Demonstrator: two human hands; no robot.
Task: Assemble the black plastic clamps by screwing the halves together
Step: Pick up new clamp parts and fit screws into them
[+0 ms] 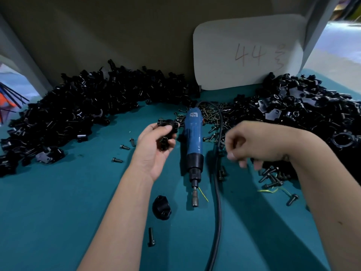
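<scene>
Left hand [156, 145], just left of the blue screwdriver [192, 145]: fingers curled round a black clamp [168, 132], held above the green table [78, 192]. Right hand [252, 145], right of the screwdriver: blurry, fingers bent down over loose screws [272, 176], holding anything or not, cannot tell. Near the screwdriver tip, to its left: one clamp half [161, 210] and one screw [151, 236]. Far left and far right of the screwdriver: big piles of black parts [68, 106]. Behind the screwdriver: white card [248, 51] marked 44.

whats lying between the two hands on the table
In the head view, the blue electric screwdriver lies on the teal table between the left hand and the right hand, with its black cable running alongside.
</scene>
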